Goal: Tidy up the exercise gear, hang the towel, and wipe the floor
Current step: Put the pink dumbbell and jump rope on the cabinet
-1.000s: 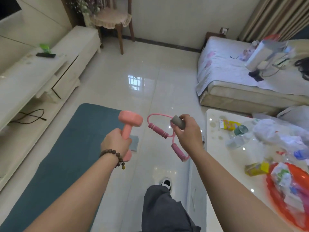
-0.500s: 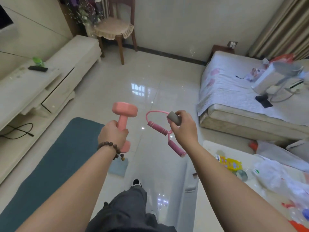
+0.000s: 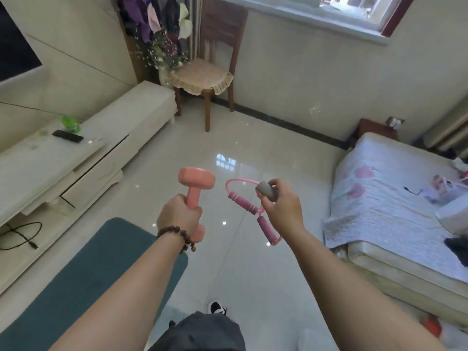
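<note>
A dark-trousered leg and a shoe (image 3: 215, 307) show lowest in the frame, on the glossy floor (image 3: 266, 158), with a teal mat (image 3: 83, 282) to the left. Above them both arms reach forward, each carrying gear, probably so it can be put away in one trip. The left hand (image 3: 178, 215) is wrapped round the dumbbell (image 3: 196, 183) handle, holding it upright, one head above the fist and one below. The right hand (image 3: 281, 209) is curled round a grey handle (image 3: 266, 190); a pink band (image 3: 249, 209) with foam grips dangles from it, between the two hands. Beyond stand a low cabinet (image 3: 106, 138), a chair (image 3: 210, 77) and a bed (image 3: 395, 198). No towel can be made out.
</note>
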Demonstrator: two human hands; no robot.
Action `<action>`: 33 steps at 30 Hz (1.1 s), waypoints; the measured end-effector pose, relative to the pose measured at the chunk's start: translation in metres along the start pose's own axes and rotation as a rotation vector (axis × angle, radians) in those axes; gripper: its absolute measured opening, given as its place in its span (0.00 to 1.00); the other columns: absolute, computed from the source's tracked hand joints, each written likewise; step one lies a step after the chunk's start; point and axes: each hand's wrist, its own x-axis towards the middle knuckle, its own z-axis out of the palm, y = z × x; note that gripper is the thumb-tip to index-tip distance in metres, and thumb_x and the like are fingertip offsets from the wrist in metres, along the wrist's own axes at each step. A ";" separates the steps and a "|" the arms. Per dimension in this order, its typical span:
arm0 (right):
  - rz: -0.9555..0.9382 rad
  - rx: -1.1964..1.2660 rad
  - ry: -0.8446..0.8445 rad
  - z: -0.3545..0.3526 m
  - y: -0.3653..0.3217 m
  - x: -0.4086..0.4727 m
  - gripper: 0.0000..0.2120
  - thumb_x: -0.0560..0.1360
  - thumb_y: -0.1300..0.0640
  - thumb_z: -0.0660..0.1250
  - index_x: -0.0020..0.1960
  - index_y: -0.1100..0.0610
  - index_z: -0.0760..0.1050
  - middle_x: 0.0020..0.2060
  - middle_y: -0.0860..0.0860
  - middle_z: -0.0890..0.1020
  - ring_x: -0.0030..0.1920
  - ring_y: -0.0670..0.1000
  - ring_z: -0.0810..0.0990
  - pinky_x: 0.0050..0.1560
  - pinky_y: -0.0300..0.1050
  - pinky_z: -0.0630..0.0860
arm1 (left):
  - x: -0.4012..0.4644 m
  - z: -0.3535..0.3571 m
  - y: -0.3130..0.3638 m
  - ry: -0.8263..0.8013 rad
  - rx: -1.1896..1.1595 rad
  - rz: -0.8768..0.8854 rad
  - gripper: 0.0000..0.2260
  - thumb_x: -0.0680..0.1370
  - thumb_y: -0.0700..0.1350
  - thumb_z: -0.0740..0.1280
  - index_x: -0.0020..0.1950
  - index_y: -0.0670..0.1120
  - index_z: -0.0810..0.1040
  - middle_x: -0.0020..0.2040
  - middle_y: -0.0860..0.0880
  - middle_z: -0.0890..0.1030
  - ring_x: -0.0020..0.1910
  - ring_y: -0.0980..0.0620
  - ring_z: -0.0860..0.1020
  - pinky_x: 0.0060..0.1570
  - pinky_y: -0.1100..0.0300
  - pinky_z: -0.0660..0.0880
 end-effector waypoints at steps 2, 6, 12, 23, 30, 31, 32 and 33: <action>-0.018 0.008 -0.019 0.011 -0.015 0.047 0.10 0.75 0.55 0.66 0.55 0.52 0.73 0.48 0.49 0.77 0.47 0.49 0.76 0.46 0.48 0.76 | 0.042 -0.006 0.016 0.022 -0.010 -0.013 0.03 0.75 0.46 0.66 0.45 0.47 0.74 0.39 0.50 0.78 0.36 0.52 0.76 0.34 0.58 0.69; -0.081 -0.009 -0.048 0.033 -0.047 0.130 0.11 0.75 0.56 0.67 0.56 0.53 0.73 0.48 0.47 0.75 0.47 0.49 0.75 0.45 0.45 0.74 | 0.117 -0.019 0.039 0.063 -0.031 -0.043 0.03 0.74 0.47 0.66 0.44 0.48 0.74 0.38 0.50 0.78 0.38 0.49 0.77 0.36 0.57 0.72; -0.169 -0.016 -0.119 0.086 -0.087 0.249 0.13 0.75 0.53 0.68 0.58 0.54 0.72 0.47 0.46 0.74 0.46 0.47 0.74 0.45 0.43 0.75 | 0.231 -0.034 0.056 0.153 -0.044 -0.117 0.04 0.73 0.47 0.67 0.42 0.48 0.74 0.38 0.50 0.79 0.38 0.47 0.78 0.38 0.57 0.73; -0.315 0.006 -0.325 0.204 -0.156 0.503 0.10 0.75 0.53 0.68 0.55 0.52 0.72 0.49 0.46 0.74 0.44 0.44 0.73 0.38 0.34 0.68 | 0.471 -0.061 0.104 0.317 -0.055 -0.326 0.01 0.72 0.45 0.65 0.40 0.49 0.74 0.38 0.49 0.79 0.39 0.45 0.77 0.35 0.59 0.69; -0.362 0.018 -0.397 0.268 -0.222 0.628 0.11 0.75 0.55 0.68 0.56 0.55 0.73 0.49 0.48 0.75 0.44 0.46 0.73 0.36 0.32 0.64 | 0.585 -0.087 0.118 0.373 -0.076 -0.433 0.03 0.72 0.47 0.64 0.41 0.49 0.73 0.38 0.50 0.78 0.41 0.44 0.78 0.37 0.57 0.73; -0.369 0.016 -0.409 0.279 -0.230 0.642 0.11 0.75 0.55 0.68 0.56 0.55 0.73 0.48 0.48 0.74 0.44 0.47 0.72 0.37 0.31 0.64 | 0.601 -0.090 0.116 0.376 -0.073 -0.447 0.03 0.72 0.48 0.64 0.41 0.49 0.74 0.38 0.50 0.79 0.41 0.44 0.78 0.38 0.57 0.74; -0.376 0.013 -0.420 0.291 -0.237 0.655 0.11 0.75 0.56 0.68 0.56 0.55 0.73 0.48 0.47 0.74 0.44 0.47 0.72 0.37 0.31 0.64 | 0.618 -0.094 0.115 0.376 -0.075 -0.463 0.03 0.72 0.48 0.65 0.41 0.49 0.74 0.38 0.50 0.79 0.40 0.44 0.78 0.40 0.56 0.75; -0.380 0.010 -0.432 0.304 -0.244 0.669 0.11 0.74 0.56 0.68 0.56 0.55 0.73 0.48 0.47 0.74 0.44 0.47 0.72 0.37 0.30 0.64 | 0.636 -0.098 0.112 0.376 -0.081 -0.477 0.04 0.72 0.48 0.65 0.42 0.49 0.75 0.38 0.50 0.79 0.40 0.44 0.78 0.41 0.55 0.76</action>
